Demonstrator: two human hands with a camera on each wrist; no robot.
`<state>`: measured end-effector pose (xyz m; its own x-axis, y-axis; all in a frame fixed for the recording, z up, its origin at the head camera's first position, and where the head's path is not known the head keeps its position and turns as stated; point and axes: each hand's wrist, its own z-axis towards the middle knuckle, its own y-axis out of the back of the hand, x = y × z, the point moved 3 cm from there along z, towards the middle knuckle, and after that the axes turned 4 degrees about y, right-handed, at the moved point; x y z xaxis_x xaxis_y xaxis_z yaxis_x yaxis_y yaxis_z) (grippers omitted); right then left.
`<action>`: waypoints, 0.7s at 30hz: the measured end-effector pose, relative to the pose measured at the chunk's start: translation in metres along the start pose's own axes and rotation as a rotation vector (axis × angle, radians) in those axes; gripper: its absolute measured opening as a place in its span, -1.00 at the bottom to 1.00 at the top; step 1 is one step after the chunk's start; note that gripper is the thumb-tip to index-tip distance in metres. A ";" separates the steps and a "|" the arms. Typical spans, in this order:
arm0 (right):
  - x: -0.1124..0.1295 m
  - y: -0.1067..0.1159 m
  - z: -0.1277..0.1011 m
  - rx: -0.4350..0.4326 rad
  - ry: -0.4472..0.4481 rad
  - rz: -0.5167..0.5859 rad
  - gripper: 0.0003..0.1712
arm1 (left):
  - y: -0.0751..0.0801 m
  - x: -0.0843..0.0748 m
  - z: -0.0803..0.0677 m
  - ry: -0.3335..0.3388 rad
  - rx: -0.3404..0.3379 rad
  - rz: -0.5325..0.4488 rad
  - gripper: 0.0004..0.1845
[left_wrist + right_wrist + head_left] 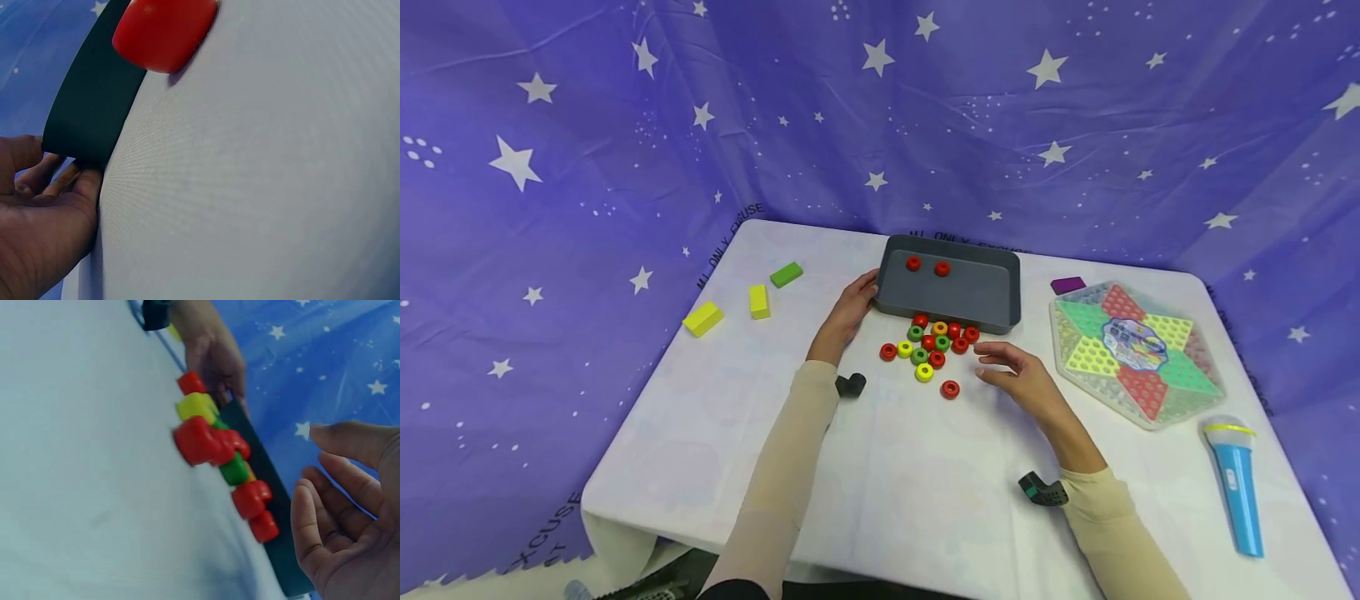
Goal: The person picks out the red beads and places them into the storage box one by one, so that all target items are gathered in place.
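Just outside the tray point(936, 297), rings point(928, 342) crowd left of a game board point(1135, 346).

A person point(1120, 533) wears long beige sleeves point(786, 467), a black left-wrist camera point(852, 385) and an angular black right-wrist camera point(1049, 492) with a green patch point(1031, 492).

On the worktop point(925, 483), a tray point(955, 293) sits far centre, two rings point(942, 268) inside its far left part. Loose rings point(928, 342) cluster on its near side, between the left hand point(848, 310), at the tray's left end, and the right hand point(1024, 380). Three blocks point(760, 302) lie left; right, a game board point(1138, 354) lies between a far block point(1067, 285) and a near microphone point(1240, 496).
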<state>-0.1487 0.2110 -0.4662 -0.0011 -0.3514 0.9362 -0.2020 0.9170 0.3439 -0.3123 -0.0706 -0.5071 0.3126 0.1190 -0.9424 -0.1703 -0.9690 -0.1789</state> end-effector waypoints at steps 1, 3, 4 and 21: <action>-0.002 -0.002 -0.001 0.008 0.003 0.002 -0.40 | 0.000 0.000 0.000 0.002 -0.002 0.004 -0.52; -0.005 -0.007 -0.002 0.025 0.009 0.001 -0.42 | 0.001 -0.001 0.000 0.006 -0.004 0.006 -0.52; -0.007 -0.010 -0.003 0.034 0.013 0.000 -0.43 | 0.001 -0.001 0.000 0.005 -0.004 0.004 -0.52; -0.019 -0.043 -0.009 0.032 0.020 -0.088 -0.51 | -0.002 0.001 -0.002 -0.010 -0.007 -0.003 -0.52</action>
<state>-0.1317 0.1801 -0.4978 0.0378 -0.4259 0.9040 -0.2319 0.8762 0.4225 -0.3096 -0.0690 -0.5071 0.3038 0.1240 -0.9446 -0.1630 -0.9701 -0.1798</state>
